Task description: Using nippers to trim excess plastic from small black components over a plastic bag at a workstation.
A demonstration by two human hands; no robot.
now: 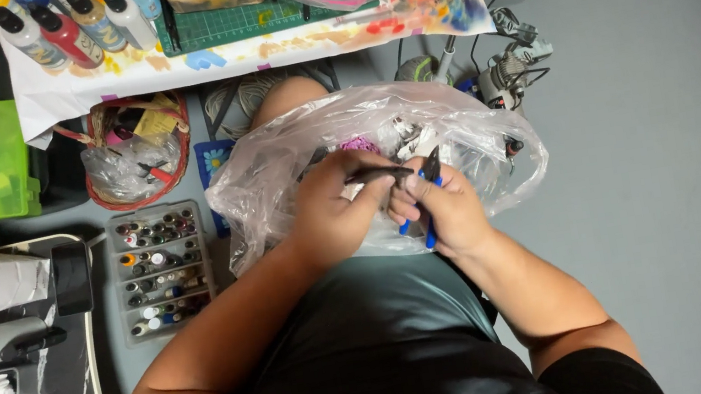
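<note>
Head view: we look straight down at our lap, where a clear, crumpled plastic bag lies across our knees, open toward us and holding small dark and pink bits we cannot make out. Our left hand is curled closed over the bag, its fingertips pinching a thin dark rod-like piece that points to the right. Our right hand is closed around a pair of small blue-handled cutting pliers; the dark jaws rise above the fingers and meet the tip of the rod, while the blue grips show below between the fingers. Both hands touch each other above the bag.

On the grey floor to our left stands a clear compartmented tray of small paint pots, and just beyond it a round woven basket stuffed with wrappers. Ahead, a paint-smeared white table edge carries a row of squeeze bottles and a green cutting mat.
</note>
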